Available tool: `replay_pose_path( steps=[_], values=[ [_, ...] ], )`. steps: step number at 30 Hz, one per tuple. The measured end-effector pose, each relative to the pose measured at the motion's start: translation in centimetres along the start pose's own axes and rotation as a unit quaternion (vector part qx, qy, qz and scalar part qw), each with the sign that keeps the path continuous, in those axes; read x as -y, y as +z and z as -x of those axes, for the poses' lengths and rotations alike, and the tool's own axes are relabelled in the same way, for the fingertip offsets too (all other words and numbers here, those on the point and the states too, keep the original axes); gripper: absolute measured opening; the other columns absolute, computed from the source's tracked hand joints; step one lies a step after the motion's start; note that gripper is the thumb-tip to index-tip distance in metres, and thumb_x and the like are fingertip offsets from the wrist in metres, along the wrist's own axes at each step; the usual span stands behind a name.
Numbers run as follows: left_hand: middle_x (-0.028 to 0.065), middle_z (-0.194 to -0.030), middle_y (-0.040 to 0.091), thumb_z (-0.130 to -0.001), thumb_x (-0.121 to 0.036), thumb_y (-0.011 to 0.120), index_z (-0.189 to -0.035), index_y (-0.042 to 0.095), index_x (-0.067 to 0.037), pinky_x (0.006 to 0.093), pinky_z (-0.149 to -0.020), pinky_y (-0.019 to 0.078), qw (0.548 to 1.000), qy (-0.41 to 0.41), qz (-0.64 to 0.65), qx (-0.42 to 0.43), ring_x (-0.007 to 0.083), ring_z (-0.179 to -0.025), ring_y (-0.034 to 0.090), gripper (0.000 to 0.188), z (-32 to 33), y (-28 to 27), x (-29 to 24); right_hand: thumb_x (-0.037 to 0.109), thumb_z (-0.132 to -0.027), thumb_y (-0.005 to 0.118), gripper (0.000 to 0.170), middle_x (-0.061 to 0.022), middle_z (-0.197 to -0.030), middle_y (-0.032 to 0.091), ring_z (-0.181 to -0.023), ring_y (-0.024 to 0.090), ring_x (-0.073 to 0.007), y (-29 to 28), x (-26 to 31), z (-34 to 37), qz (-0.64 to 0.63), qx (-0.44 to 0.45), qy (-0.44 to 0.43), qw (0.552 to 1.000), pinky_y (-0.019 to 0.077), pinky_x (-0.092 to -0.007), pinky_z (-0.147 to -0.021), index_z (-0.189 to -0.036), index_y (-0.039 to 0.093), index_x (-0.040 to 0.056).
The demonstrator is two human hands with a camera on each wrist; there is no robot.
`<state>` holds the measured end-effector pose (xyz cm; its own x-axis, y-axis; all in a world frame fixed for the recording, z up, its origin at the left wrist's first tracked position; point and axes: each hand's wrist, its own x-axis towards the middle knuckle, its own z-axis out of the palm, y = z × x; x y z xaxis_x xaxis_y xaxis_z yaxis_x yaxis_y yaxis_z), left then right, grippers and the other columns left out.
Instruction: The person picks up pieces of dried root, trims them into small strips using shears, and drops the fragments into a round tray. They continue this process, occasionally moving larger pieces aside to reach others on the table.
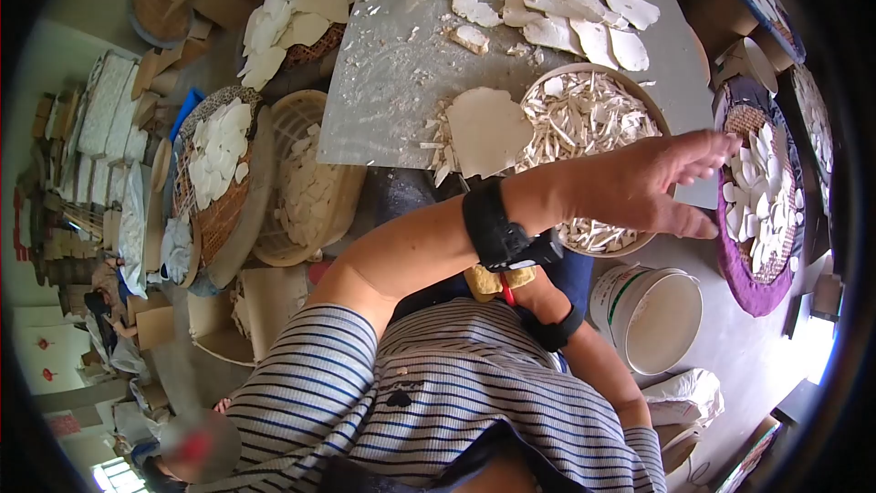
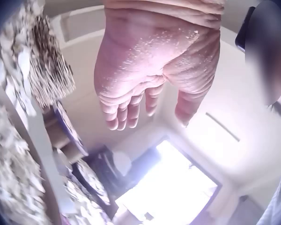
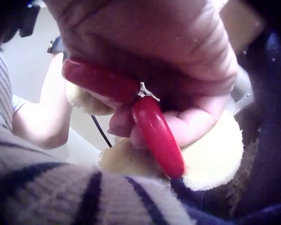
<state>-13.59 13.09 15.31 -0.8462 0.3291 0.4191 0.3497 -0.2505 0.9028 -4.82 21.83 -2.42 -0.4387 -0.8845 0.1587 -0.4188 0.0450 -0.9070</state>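
Note:
My left hand (image 1: 639,183) is stretched out across my body, fingers extended and slightly apart, holding nothing. In the left wrist view pale crumbs cling to the palm of that hand (image 2: 159,61). Below it in the head view lies a round basin (image 1: 584,114) of white strips, with a large flat white piece (image 1: 488,132) at its left side. Close to my lap, my right hand (image 1: 543,297) grips a tool's red handles (image 3: 157,133), its fingers curled round them. Soft yellow padding (image 3: 215,154) shows beside the handles; the tool's working end is hidden.
A grey tabletop (image 1: 365,119) bears flat white pieces (image 1: 566,14) and crumbs. A white bucket (image 1: 616,306) stands at the right, below a purple-rimmed basket (image 1: 748,297). More baskets, including a slatted one (image 1: 338,114), stand at the left. Another person (image 1: 109,301) is far left.

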Motion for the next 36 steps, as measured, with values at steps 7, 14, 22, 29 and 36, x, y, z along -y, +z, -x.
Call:
replay_pose_path(
  steps=[7, 14, 22, 29, 36],
  values=[
    [0.0152, -0.11, 0.06, -0.08, -0.018, 0.064, -0.111, 0.055, 0.004, 0.0317, -0.091, 0.0422, 0.874, -0.187, -0.39, -0.221, 0.021, -0.103, 0.056, 0.039, 10.6, -9.0, 4.8, 0.012, -0.078, 0.064, 0.022, -0.0058, -0.093, 0.064, -0.092, 0.06, -0.0181, 0.8, -3.2, 1.8, -0.246, 0.058, 0.137, 0.958, 0.0467, -0.0306, -0.082, -0.099, 0.06, 0.0063],
    [0.0313, -0.128, 0.035, -0.068, -0.016, 0.065, -0.129, 0.029, 0.006, 0.0452, -0.102, 0.0297, 0.714, -0.281, -0.623, -0.148, 0.0454, -0.119, 0.034, 0.074, 13.3, -8.5, 8.6, 0.013, -0.069, 0.074, 0.029, -0.0044, -0.088, 0.062, -0.082, 0.059, -0.0169, 1.6, -2.5, 0.6, -0.077, 0.051, 0.078, 0.993, 0.0478, -0.03, -0.075, -0.094, 0.06, 0.0071],
    [0.0285, -0.123, 0.04, -0.069, -0.006, 0.058, -0.121, 0.038, 0.007, 0.0447, -0.098, 0.0334, 0.673, -0.234, -0.691, -0.122, 0.042, -0.113, 0.04, 0.057, 15.0, -8.5, 8.4, 0.016, -0.073, 0.071, 0.027, -0.0057, -0.089, 0.062, -0.084, 0.06, -0.018, 1.9, -2.5, 0.6, 0.066, 0.076, 0.021, 0.995, 0.0474, -0.03, -0.077, -0.096, 0.059, 0.0076],
    [0.0108, -0.087, 0.064, -0.086, -0.011, 0.049, -0.093, 0.055, -0.003, 0.0358, -0.062, 0.0485, 0.684, -0.274, -0.538, -0.41, 0.0285, -0.078, 0.062, 0.012, 16.3, -12.4, 4.3, 0.014, -0.072, 0.073, 0.028, -0.0038, -0.089, 0.063, -0.082, 0.061, -0.0154, 2.6, -3.7, 1.2, -0.127, 0.068, 0.116, 0.983, 0.0487, -0.0294, -0.073, -0.096, 0.06, 0.0069],
    [0.0113, -0.109, 0.056, -0.086, -0.007, 0.053, -0.113, 0.047, 0.002, 0.0318, -0.085, 0.049, 0.823, -0.076, 0.075, -0.559, 0.0195, -0.1, 0.057, 0.029, 20.6, -12.8, -0.4, 0.013, -0.066, 0.078, 0.035, -0.0026, -0.091, 0.063, -0.084, 0.06, -0.0136, 2.7, -3.9, 0.7, -0.138, 0.106, 0.165, 0.971, 0.0486, -0.0288, -0.076, -0.096, 0.06, 0.0074]
  ],
)
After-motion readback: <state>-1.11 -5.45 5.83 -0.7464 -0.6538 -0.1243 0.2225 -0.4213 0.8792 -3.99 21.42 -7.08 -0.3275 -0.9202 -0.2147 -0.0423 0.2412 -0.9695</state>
